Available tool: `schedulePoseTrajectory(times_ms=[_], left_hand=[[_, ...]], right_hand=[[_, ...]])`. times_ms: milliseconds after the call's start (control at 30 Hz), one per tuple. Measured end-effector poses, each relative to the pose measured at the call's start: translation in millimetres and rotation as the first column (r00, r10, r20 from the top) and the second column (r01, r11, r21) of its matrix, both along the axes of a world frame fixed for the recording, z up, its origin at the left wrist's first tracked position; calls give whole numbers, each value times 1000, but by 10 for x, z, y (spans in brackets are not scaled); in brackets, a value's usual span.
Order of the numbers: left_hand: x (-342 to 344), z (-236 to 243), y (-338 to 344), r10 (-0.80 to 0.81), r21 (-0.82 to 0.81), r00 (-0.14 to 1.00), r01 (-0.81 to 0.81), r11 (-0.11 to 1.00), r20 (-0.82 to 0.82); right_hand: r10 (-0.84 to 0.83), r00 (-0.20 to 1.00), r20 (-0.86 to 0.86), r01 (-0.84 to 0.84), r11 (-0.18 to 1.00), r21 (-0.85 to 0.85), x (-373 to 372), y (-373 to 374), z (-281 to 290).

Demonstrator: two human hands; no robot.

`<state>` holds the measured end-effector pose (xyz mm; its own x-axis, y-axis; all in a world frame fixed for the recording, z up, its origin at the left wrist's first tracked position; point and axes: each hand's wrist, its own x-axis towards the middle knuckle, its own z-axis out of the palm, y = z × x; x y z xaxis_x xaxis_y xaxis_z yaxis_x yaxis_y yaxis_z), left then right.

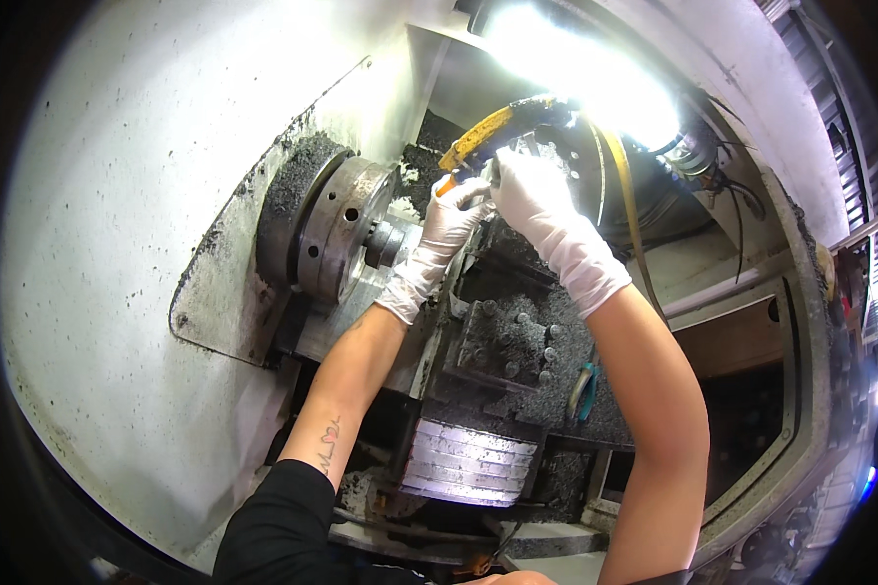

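Both my hands wear white gloves and meet inside a lathe, right of the round metal chuck [345, 232]. Fingers curled, my left hand [447, 219] is closed near a small orange piece [446, 185]; what lies in its grip is mostly hidden. My right hand [532, 190] is closed just beside it, its fingertips turned away, so I cannot make out what they hold. Directly beyond the hands arches a curved yellow-and-black part [488, 135]. A short metal cylinder [385, 244] sticks out of the chuck toward my left wrist.
Dark metal chips cover the tool block [507, 336] below my hands. Pliers with teal handles [583, 390] lie on the chips beside my right forearm. A bright tube lamp [595, 73] hangs above; a yellowish hose [626, 190] runs down at the right. A ribbed metal cover [468, 463] sits nearer.
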<state>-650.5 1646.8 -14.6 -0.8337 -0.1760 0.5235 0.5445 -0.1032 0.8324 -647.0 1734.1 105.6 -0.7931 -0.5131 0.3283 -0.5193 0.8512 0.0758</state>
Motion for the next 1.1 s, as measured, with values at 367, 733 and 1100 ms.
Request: schedulePoseTrajectory(times_ms=[367, 733, 1100], left_hand=[[42, 48, -11, 70, -81, 997, -73, 994, -41], [85, 64, -21, -2, -22, 999, 1, 1000, -43], [-25, -48, -63, 160, -150, 980, -176, 973, -116]], right_hand=[[178, 984, -19, -177, 983, 53, 58, 84, 80], [68, 981, -180, -61, 997, 48, -67, -20, -60], [188, 978, 86, -184, 981, -57, -75, 144, 52]])
